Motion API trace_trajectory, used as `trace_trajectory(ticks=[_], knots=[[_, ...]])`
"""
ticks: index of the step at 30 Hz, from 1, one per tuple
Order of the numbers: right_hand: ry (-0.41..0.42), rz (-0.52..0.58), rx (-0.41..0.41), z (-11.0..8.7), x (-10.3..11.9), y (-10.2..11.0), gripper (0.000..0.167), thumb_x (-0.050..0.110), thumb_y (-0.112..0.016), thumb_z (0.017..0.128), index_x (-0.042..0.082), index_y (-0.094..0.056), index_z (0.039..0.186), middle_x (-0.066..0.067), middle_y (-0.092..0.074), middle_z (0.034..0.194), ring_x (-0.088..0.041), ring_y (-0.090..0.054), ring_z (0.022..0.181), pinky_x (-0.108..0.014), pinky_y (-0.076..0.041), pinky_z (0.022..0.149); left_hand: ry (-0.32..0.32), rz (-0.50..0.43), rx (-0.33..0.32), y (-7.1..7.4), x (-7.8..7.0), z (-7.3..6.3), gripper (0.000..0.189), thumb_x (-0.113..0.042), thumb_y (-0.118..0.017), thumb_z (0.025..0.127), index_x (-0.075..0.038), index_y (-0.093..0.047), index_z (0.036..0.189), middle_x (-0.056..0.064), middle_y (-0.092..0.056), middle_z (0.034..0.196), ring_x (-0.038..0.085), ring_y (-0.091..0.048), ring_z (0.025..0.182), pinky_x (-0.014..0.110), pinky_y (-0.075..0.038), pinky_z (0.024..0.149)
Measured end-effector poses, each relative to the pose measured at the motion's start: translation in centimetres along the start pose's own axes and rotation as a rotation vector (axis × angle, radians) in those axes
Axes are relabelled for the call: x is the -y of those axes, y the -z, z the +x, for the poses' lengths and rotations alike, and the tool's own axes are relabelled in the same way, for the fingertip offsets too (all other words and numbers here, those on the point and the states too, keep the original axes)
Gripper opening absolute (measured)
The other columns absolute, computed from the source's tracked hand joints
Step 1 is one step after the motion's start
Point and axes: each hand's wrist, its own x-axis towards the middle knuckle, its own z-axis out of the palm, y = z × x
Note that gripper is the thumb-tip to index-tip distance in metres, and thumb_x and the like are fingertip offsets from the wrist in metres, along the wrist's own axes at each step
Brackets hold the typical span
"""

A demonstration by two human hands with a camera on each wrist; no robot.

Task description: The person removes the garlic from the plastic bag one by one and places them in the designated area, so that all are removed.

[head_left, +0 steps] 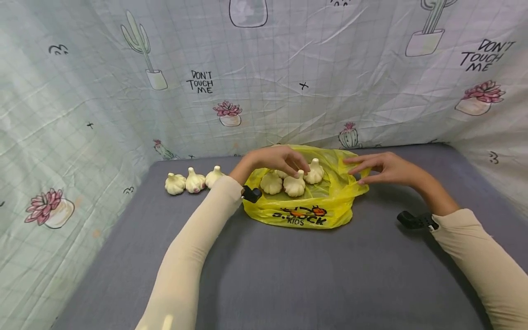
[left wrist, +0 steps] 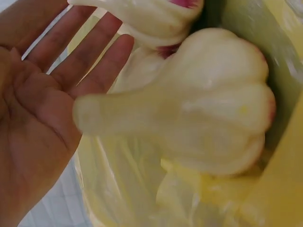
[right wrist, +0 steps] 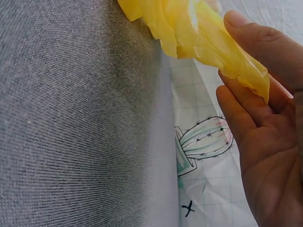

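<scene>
In the head view, a yellow plastic bag [head_left: 305, 213] with dark printing lies with its mouth open, and several garlic bulbs [head_left: 294, 185] sit in it. My left hand [head_left: 280, 158] reaches over the bulbs from the left, fingertips beside a stem. The left wrist view shows its fingers [left wrist: 92, 59] fairly straight and the palm bare, a garlic bulb [left wrist: 213, 104] close by with its stem toward the palm. At the bag's right rim, my right hand [head_left: 389, 169] holds the yellow plastic [right wrist: 203, 40] loosely between thumb and fingers.
Left of the bag, three more garlic bulbs [head_left: 195, 180] stand in a row, the rightmost partly behind the left arm. A grey cloth [head_left: 309, 279] covers the table. A printed curtain [head_left: 268, 59] hangs along the back and sides.
</scene>
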Motion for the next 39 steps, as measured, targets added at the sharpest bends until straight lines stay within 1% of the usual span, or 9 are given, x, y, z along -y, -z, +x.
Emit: trace_trajectory(ticks=[5, 10, 16, 20, 23, 26, 30, 34, 39], knots=[[0.007, -0.019, -0.008, 0.1, 0.2, 0.1, 0.033, 0.007, -0.078, 0.090, 0.012, -0.076, 0.122, -0.016, -0.057, 0.145, 0.006, -0.048, 0.131, -0.016, -0.052, 0.087, -0.049, -0.059, 0.003, -0.1, 0.5, 0.4, 0.032, -0.006, -0.064, 0.100, 0.001, -0.067, 0.131, 0.012, -0.067, 0.132, 0.022, -0.062, 0.124, 0.032, -0.051, 0.102], [-0.013, -0.016, -0.004, 0.1, 0.2, -0.2, 0.033, 0.008, -0.078, 0.090, 0.013, -0.076, 0.122, -0.015, -0.057, 0.146, 0.008, -0.046, 0.131, -0.016, -0.051, 0.088, -0.052, -0.102, 0.012, -0.2, 0.9, 0.3, 0.033, -0.004, -0.064, 0.100, 0.002, -0.066, 0.132, 0.013, -0.067, 0.131, 0.021, -0.063, 0.123, 0.033, -0.051, 0.103], [0.000, -0.001, -0.002, 0.1, 0.1, -0.4, 0.033, 0.007, -0.078, 0.089, 0.013, -0.076, 0.122, -0.015, -0.057, 0.146, 0.007, -0.046, 0.132, -0.014, -0.050, 0.090, -0.035, -0.177, -0.017, -0.4, 1.7, 0.1, 0.032, -0.002, -0.063, 0.100, 0.005, -0.065, 0.131, 0.019, -0.065, 0.131, 0.024, -0.062, 0.125, 0.035, -0.051, 0.103], [0.010, -0.002, 0.003, 0.0, 0.0, -0.6, 0.034, 0.007, -0.079, 0.089, 0.012, -0.076, 0.122, -0.016, -0.057, 0.145, 0.005, -0.048, 0.131, -0.019, -0.052, 0.080, -0.027, -0.190, -0.038, -0.5, 1.9, 0.0, 0.029, -0.003, -0.064, 0.099, 0.004, -0.068, 0.127, 0.015, -0.069, 0.126, 0.021, -0.063, 0.123, 0.035, -0.051, 0.103], [0.018, -0.007, 0.001, -0.2, -0.1, -0.6, 0.034, 0.006, -0.079, 0.089, 0.010, -0.075, 0.122, -0.018, -0.057, 0.145, 0.005, -0.050, 0.129, -0.023, -0.052, 0.073, -0.048, -0.177, -0.059, -0.5, 2.0, 0.0, 0.028, -0.004, -0.064, 0.099, 0.004, -0.069, 0.126, 0.011, -0.071, 0.123, 0.020, -0.064, 0.120, 0.035, -0.052, 0.102], [0.014, -0.006, 0.003, -0.2, -0.2, -0.6, 0.034, 0.006, -0.078, 0.089, 0.011, -0.075, 0.123, -0.017, -0.057, 0.145, 0.006, -0.048, 0.131, -0.018, -0.052, 0.080, -0.073, -0.161, -0.076, -0.4, 2.1, -0.1, 0.027, -0.004, -0.064, 0.099, 0.004, -0.069, 0.125, 0.010, -0.072, 0.121, 0.020, -0.066, 0.117, 0.036, -0.053, 0.100], [0.014, 0.004, 0.006, 0.0, -0.2, -0.6, 0.033, 0.007, -0.078, 0.090, 0.011, -0.075, 0.122, -0.016, -0.056, 0.146, 0.006, -0.044, 0.134, -0.012, -0.047, 0.094, -0.087, -0.162, -0.099, -0.3, 2.1, -0.3, 0.027, -0.004, -0.064, 0.099, 0.004, -0.070, 0.124, 0.008, -0.072, 0.120, 0.021, -0.066, 0.117, 0.037, -0.053, 0.099], [0.014, 0.024, 0.007, -0.1, -0.3, -0.5, 0.033, 0.005, -0.078, 0.089, 0.009, -0.075, 0.122, -0.018, -0.056, 0.146, 0.006, -0.044, 0.135, -0.011, -0.046, 0.095, -0.100, -0.168, -0.137, -0.3, 1.8, -0.6, 0.027, -0.005, -0.064, 0.099, 0.005, -0.069, 0.125, 0.010, -0.072, 0.121, 0.021, -0.066, 0.117, 0.037, -0.053, 0.100], [0.010, 0.034, 0.008, -0.3, -0.3, -0.5, 0.033, 0.005, -0.078, 0.089, 0.008, -0.075, 0.122, -0.020, -0.055, 0.146, 0.007, -0.043, 0.135, -0.011, -0.047, 0.094, -0.120, -0.168, -0.179, -0.4, 1.3, -1.4, 0.028, -0.005, -0.065, 0.099, 0.006, -0.069, 0.125, 0.019, -0.068, 0.128, 0.022, -0.065, 0.116, 0.037, -0.053, 0.100]])
